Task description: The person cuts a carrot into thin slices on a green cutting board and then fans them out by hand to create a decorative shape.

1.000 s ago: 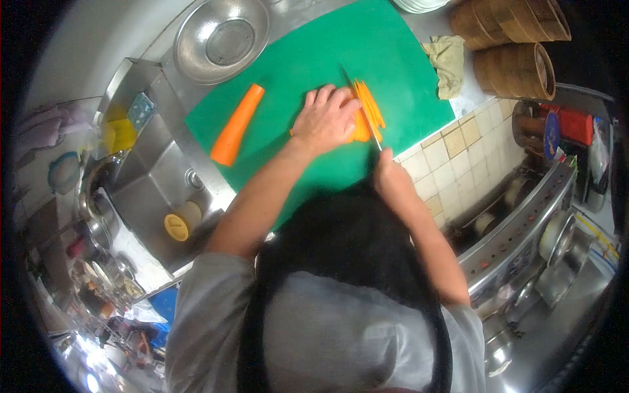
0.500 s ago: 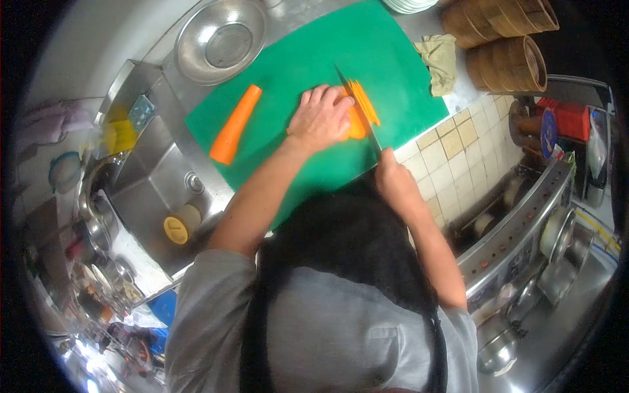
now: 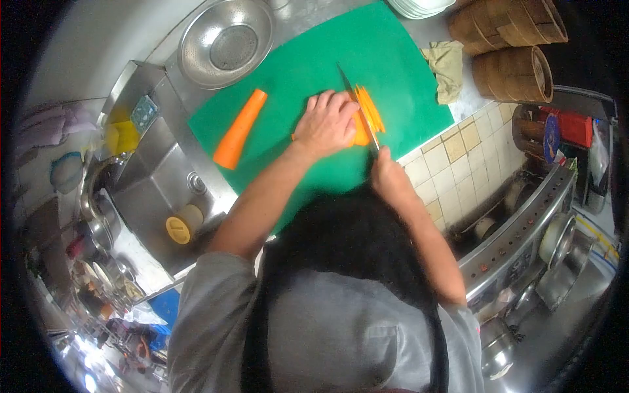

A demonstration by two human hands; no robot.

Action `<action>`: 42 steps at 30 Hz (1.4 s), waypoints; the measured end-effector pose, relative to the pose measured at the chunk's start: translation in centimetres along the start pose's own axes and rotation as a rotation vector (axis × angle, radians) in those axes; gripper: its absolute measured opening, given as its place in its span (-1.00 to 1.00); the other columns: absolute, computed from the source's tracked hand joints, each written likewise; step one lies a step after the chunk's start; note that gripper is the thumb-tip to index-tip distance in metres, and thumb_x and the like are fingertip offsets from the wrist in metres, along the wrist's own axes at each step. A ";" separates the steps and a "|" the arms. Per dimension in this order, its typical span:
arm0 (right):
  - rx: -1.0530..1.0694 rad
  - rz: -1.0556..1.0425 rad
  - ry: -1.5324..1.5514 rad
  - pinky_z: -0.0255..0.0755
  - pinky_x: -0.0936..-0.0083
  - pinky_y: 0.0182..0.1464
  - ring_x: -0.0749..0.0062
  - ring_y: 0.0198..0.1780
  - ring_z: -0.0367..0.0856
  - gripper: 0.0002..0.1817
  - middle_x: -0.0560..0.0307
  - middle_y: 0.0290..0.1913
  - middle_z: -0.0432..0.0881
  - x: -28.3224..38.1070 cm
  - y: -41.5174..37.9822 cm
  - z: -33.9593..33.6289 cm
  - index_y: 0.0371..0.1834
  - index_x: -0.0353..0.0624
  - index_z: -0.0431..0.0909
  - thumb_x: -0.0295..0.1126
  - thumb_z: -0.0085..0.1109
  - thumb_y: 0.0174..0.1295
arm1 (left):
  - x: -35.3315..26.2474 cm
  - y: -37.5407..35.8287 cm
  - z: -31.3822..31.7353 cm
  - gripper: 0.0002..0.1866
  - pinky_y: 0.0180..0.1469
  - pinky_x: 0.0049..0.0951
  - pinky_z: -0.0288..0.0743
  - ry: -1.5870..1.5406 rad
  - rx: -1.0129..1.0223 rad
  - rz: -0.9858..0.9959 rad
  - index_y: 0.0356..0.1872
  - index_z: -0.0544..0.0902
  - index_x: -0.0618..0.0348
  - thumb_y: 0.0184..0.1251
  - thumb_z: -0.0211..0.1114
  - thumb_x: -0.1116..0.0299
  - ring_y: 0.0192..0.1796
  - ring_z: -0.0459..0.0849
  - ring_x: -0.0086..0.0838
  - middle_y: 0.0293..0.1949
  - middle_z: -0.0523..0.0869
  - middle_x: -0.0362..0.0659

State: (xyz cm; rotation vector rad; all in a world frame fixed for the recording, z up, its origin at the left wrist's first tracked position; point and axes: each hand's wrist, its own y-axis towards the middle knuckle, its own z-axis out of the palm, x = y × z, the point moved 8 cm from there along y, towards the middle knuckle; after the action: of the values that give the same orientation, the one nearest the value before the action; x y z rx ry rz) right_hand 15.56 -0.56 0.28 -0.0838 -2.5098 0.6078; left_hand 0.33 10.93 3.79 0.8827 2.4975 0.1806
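Observation:
On a green cutting board, my left hand presses down on orange carrot slices, fingers curled close to the blade; the palm hides most of the slices. My right hand is closed around the handle of a kitchen knife, whose blade stands against the slices and points away from me. Thin carrot strips lie just right of the blade. A large peeled carrot piece rests by itself on the left part of the board.
Behind the board's left corner sits a metal colander. A sink holding a yellow-lidded container is at left. To the right are a crumpled cloth, bamboo steamers and a stove edge. White plates are stacked at the back.
The cut strips have spread a little farther right of the blade. Both hands stay in nearly the same place, and the whole view has shifted slightly.

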 end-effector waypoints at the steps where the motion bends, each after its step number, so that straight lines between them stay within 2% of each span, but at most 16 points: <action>1: -0.019 -0.011 0.015 0.55 -0.30 -0.20 -0.53 -0.26 0.70 -0.72 -0.52 -0.37 0.68 0.2 -0.2 -0.4 0.08 -0.40 0.27 -0.48 0.07 0.45 | 0.3 0.1 0.0 -0.63 0.36 0.07 0.38 -0.086 0.007 -0.026 0.20 0.62 0.05 0.45 0.24 0.21 0.33 0.54 -0.05 0.22 0.61 -0.04; 3: -0.052 -0.036 0.049 0.48 -0.32 -0.26 -0.58 -0.29 0.65 -0.78 -0.55 -0.39 0.63 0.7 -0.6 -0.8 0.03 -0.41 0.28 -0.50 0.04 0.49 | 1.3 0.1 -0.3 -0.62 0.38 0.06 0.35 -0.254 0.025 -0.080 0.23 0.62 0.07 0.49 0.19 0.21 0.33 0.56 -0.06 0.24 0.63 0.00; 6: -0.036 -0.002 0.020 0.58 -0.32 -0.15 -0.54 -0.24 0.72 -0.73 -0.51 -0.38 0.70 0.5 -0.5 -0.5 0.04 -0.33 0.27 -0.45 0.10 0.45 | 3.6 0.2 -1.2 -0.58 0.44 0.01 0.31 -0.684 0.044 -0.228 0.29 0.61 0.09 0.53 0.11 0.21 0.38 0.56 -0.07 0.29 0.63 0.06; 9: -0.037 0.025 0.012 0.58 -0.33 -0.14 -0.55 -0.24 0.71 -0.75 -0.51 -0.37 0.70 0.7 -0.6 -0.9 0.04 -0.29 0.28 -0.44 0.10 0.45 | 4.6 -0.5 -4.4 -0.61 0.45 0.00 0.30 -0.610 -0.126 -0.200 0.25 0.65 0.06 0.48 0.15 0.27 0.37 0.59 -0.04 0.32 0.64 0.02; 12: -0.014 0.072 -0.022 0.57 -0.35 -0.14 -0.56 -0.23 0.71 -0.75 -0.52 -0.36 0.70 0.5 -0.6 -0.8 0.06 -0.26 0.28 -0.39 0.09 0.50 | 4.6 -2.8 -5.9 -0.62 0.47 0.01 0.29 -0.334 -0.266 -0.123 0.24 0.66 0.06 0.47 0.17 0.27 0.39 0.56 -0.03 0.31 0.62 0.03; 15: -0.027 0.066 0.011 0.57 -0.36 -0.14 -0.57 -0.24 0.71 -0.75 -0.53 -0.39 0.69 0.5 -0.8 -0.9 0.08 -0.23 0.28 -0.34 0.06 0.55 | 2.3 -4.0 -4.5 -0.61 0.51 0.03 0.28 -0.128 -0.196 -0.005 0.26 0.64 0.07 0.50 0.18 0.23 0.45 0.51 -0.01 0.30 0.60 0.04; 21: -0.094 -0.013 0.068 0.54 -0.38 -0.24 -0.60 -0.33 0.68 -0.77 -0.52 -0.45 0.66 0.8 -1.0 -1.5 0.10 -0.22 0.27 -0.36 0.03 0.58 | 0.2 -1.7 -1.5 -0.63 0.43 0.04 0.35 -0.017 -0.038 -0.032 0.21 0.66 -0.03 0.41 0.29 0.28 0.37 0.52 -0.05 0.24 0.58 -0.03; 24: -0.084 -0.042 0.083 0.44 -0.40 -0.26 -0.64 -0.30 0.63 -0.76 -0.59 -0.41 0.64 0.7 -0.9 -1.3 0.12 -0.23 0.25 -0.40 0.04 0.56 | 0.3 -1.3 -0.8 -0.62 0.42 0.02 0.37 0.016 0.054 -0.036 0.23 0.67 -0.11 0.40 0.31 0.27 0.35 0.51 -0.07 0.24 0.58 -0.04; 27: -0.099 -0.058 0.046 0.45 -0.40 -0.29 -0.62 -0.33 0.64 -0.75 -0.56 -0.44 0.64 1.2 -1.0 -1.9 0.13 -0.24 0.25 -0.43 0.05 0.55 | 0.4 -1.2 -0.4 -0.58 0.41 -0.04 0.38 0.072 0.064 -0.049 0.25 0.71 -0.21 0.37 0.35 0.22 0.35 0.51 -0.10 0.24 0.59 -0.10; 30: -0.112 -0.035 -0.024 0.47 -0.37 -0.30 -0.59 -0.34 0.65 -0.74 -0.55 -0.44 0.65 1.7 -1.9 -2.7 0.14 -0.25 0.25 -0.44 0.06 0.54 | 0.3 -1.3 -0.5 -0.58 0.43 -0.01 0.38 0.036 0.052 -0.035 0.25 0.68 -0.15 0.37 0.33 0.27 0.37 0.49 -0.09 0.25 0.57 -0.07; 33: -0.111 -0.043 -0.043 0.58 -0.32 -0.30 -0.48 -0.35 0.72 -0.80 -0.44 -0.45 0.68 1.9 -2.4 -3.0 0.07 -0.22 0.28 -0.43 0.05 0.54 | 0.4 -1.4 -0.4 -0.57 0.43 -0.01 0.38 0.040 0.048 -0.037 0.26 0.67 -0.15 0.36 0.33 0.28 0.37 0.49 -0.10 0.25 0.56 -0.08; 42: -0.059 0.003 -0.097 0.58 -0.28 -0.30 -0.47 -0.33 0.73 -0.78 -0.41 -0.41 0.70 0.9 -3.7 -2.1 0.08 -0.21 0.26 -0.47 0.04 0.49 | 0.3 -1.3 -0.3 -0.58 0.41 0.01 0.39 0.023 0.057 -0.048 0.25 0.65 -0.11 0.35 0.33 0.29 0.36 0.50 -0.09 0.24 0.56 -0.07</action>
State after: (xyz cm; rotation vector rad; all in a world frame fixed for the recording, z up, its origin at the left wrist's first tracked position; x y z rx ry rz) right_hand 16.14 -2.86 3.95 -0.0822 -2.6219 0.5512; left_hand -0.73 10.12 3.62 0.8474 2.5543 0.1043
